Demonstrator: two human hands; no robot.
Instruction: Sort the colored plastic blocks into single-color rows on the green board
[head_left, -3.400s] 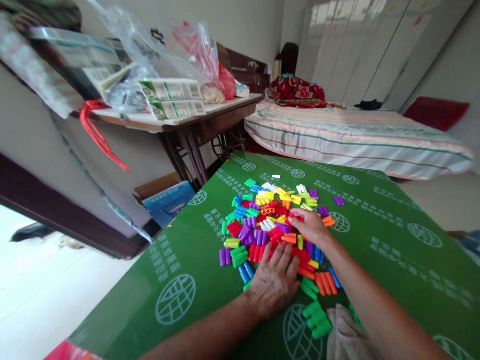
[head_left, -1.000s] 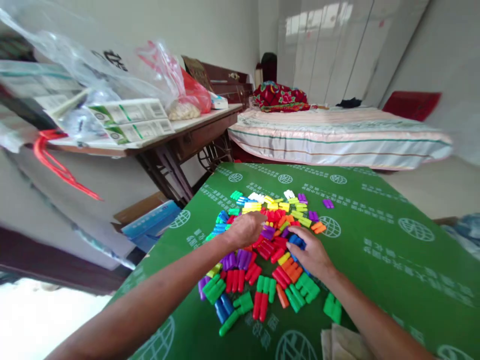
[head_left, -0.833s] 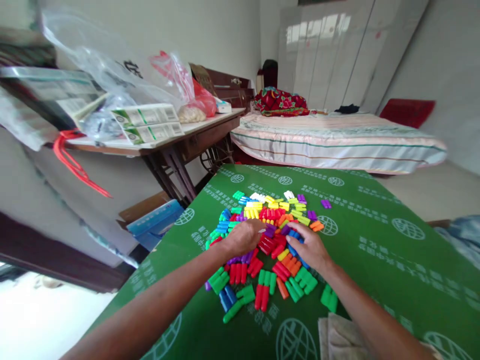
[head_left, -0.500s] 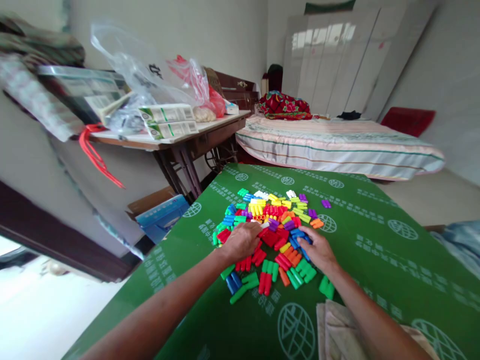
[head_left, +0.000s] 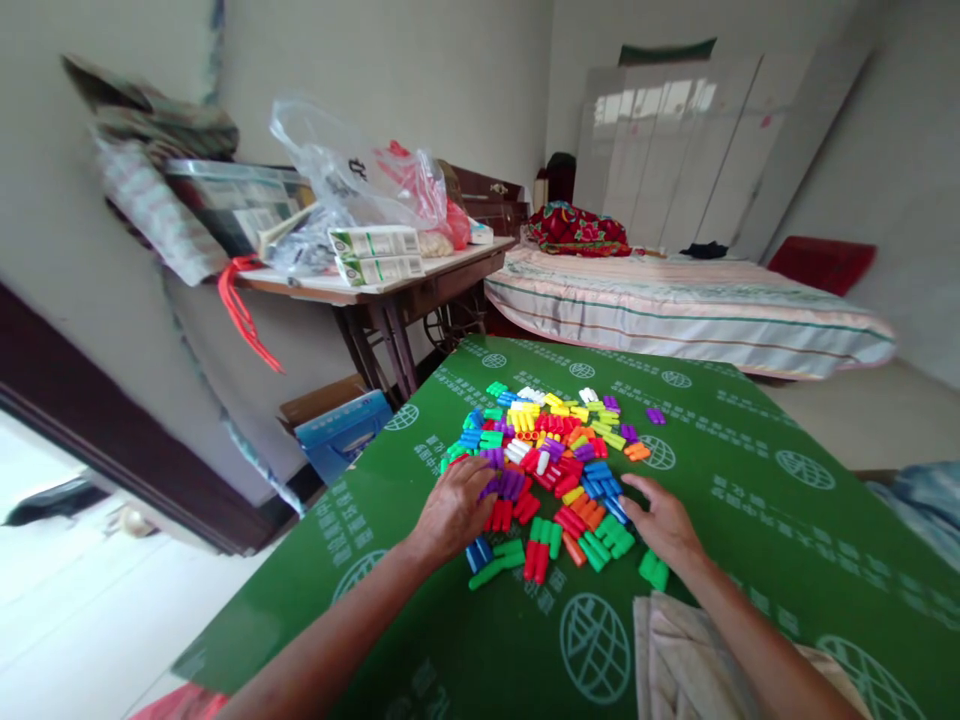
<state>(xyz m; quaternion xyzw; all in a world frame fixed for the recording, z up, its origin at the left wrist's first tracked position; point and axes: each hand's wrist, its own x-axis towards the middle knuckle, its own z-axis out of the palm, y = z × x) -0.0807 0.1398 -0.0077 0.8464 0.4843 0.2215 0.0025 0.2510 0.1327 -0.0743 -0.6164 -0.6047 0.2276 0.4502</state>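
A heap of many-coloured plastic building pieces [head_left: 551,465] lies spread on a green printed table cover [head_left: 750,500]. My left hand [head_left: 451,508] rests palm down on the heap's near left edge, fingers spread over purple and red pieces. My right hand [head_left: 664,520] lies flat at the heap's near right edge, fingers stretched toward blue and green pieces. Neither hand holds a piece. A lone green piece [head_left: 654,569] sits just by my right wrist, and a purple one [head_left: 656,415] lies apart at the far right.
A beige cloth [head_left: 679,650] lies on the cover near my right forearm. A wooden side table [head_left: 390,290] with plastic bags and boxes stands at the left, with a blue box [head_left: 341,430] under it. A bed [head_left: 690,310] is behind.
Both hands have drawn back toward me from the heap's middle to its near edge, and the fingers have flattened out. The camera has tilted up and back.
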